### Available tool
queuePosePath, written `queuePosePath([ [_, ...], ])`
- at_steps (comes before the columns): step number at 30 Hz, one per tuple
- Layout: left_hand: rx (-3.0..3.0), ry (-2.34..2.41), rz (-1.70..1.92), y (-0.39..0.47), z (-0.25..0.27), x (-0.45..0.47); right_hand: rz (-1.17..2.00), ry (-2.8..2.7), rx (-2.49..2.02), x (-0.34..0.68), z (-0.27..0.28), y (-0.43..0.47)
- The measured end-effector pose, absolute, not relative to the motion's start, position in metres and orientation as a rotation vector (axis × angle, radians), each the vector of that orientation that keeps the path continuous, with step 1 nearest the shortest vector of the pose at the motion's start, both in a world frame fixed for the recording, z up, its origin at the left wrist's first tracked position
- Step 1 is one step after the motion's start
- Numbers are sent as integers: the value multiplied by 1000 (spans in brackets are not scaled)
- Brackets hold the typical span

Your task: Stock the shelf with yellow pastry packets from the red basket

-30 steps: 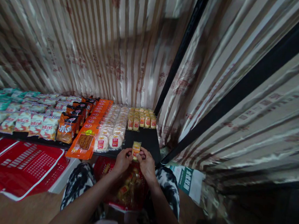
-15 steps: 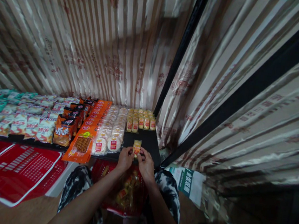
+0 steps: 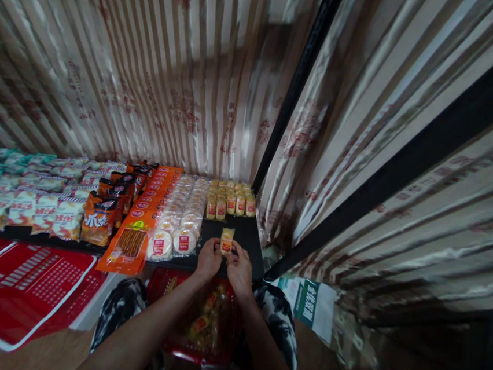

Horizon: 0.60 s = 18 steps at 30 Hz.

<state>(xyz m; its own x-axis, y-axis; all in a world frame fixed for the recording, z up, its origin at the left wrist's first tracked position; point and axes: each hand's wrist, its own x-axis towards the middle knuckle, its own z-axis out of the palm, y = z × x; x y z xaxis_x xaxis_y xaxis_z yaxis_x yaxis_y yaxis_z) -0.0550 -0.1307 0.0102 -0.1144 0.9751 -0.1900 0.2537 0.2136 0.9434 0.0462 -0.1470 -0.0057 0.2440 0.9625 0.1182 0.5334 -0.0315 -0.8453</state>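
Observation:
Between my two hands is a small yellow snack packet point(image 3: 226, 240) with a red label, upright above the front of the black shelf point(image 3: 247, 240). My left hand point(image 3: 210, 258) pinches its left side and my right hand point(image 3: 239, 267) grips its lower right side. Behind them on the shelf, matching yellow packets point(image 3: 231, 201) stand in close rows. Below my forearms, a red basket point(image 3: 178, 347) between my knees holds several more yellow packets.
Left of the yellow rows lie round white wrapped cakes point(image 3: 184, 240), orange snack bags point(image 3: 127, 243), brown-orange bags point(image 3: 97, 220) and white bags point(image 3: 66, 217). Another red basket point(image 3: 35, 292) is at lower left. A black post point(image 3: 297, 91) and a slanting black bar point(image 3: 388, 158) frame the right.
The view has shifted slightly, so the shelf goods appear a little further left. Both hands still hold the yellow packet, now slightly higher and nearer the rows.

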Motion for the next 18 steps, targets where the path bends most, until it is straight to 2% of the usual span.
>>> queuePosePath([
  [18, 1188, 1538, 959, -93, 6, -39, 637, -1349, -1672, 50, -12, -108],
])
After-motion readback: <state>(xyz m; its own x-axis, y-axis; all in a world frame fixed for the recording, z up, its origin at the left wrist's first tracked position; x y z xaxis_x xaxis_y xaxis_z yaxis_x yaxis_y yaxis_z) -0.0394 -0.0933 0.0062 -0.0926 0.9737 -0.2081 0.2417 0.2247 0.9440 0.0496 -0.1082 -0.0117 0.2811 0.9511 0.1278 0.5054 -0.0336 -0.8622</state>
